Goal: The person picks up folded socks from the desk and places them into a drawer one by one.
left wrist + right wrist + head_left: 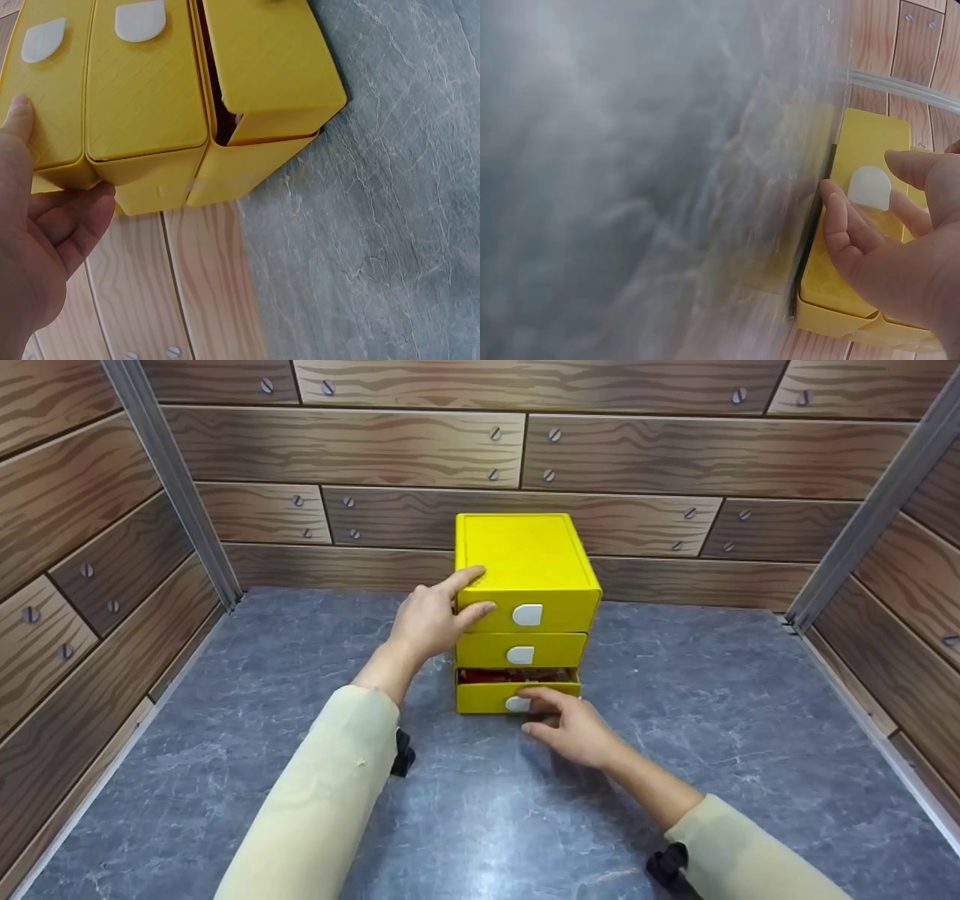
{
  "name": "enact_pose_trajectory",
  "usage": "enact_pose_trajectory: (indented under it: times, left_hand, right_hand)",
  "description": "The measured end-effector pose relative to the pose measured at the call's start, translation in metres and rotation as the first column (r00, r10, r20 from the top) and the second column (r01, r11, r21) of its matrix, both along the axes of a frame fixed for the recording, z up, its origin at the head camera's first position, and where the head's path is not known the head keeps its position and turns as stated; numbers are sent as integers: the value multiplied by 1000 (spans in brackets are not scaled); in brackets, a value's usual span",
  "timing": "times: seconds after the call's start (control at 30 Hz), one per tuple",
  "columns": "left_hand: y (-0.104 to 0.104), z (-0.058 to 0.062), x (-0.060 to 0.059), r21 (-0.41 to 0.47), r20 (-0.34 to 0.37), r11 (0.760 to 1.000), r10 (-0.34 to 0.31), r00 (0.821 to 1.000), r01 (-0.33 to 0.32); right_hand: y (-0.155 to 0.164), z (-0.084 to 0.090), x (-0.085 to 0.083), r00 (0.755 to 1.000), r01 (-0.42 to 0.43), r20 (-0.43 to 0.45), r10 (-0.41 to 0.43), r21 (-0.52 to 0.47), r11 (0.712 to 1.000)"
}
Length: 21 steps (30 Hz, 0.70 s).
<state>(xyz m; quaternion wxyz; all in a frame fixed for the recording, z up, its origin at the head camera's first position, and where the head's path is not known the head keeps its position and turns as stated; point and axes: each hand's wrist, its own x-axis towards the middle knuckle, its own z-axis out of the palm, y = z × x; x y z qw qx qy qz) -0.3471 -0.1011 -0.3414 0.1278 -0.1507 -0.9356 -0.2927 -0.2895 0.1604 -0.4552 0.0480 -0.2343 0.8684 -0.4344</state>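
Two hands: left hand (433, 619) open, bracing yellow drawer unit (525, 577); right hand (574, 727) open-fingered at the part-open bottom drawer (510, 697), which could slide right out if tugged hard.

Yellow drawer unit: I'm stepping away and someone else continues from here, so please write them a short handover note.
Left hand: open, fingers pressed against the top-left corner of the yellow drawer unit, steadying it.
Right hand: open, fingertips at the white handle of the bottom drawer.
The unit stands on the grey tabletop near the back wall.
Done: the bottom drawer is slid out a little, with something red showing inside.
Left: the drawer is only part open; the top drawer and middle drawer are shut.
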Motion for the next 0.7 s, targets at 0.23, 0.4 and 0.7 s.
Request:
enact_pose_trajectory:
  times: [0.23,0.4,0.7]
  left_hand:
    - [-3,-2,1,8,-18,1000,-8,1000,8]
    - [-4,-3,0,17,-27,1000,-24,999,25]
    - [-7,-4,0,50,43,999,-3,999,1]
  right_hand:
    - [-7,0,-9,999,32,-2,-32,4,999]
    - [-9,-3,-12,997,71,-1,-71,16,997]
    - [-2,-2,-8,998,49,39,-50,23,999]
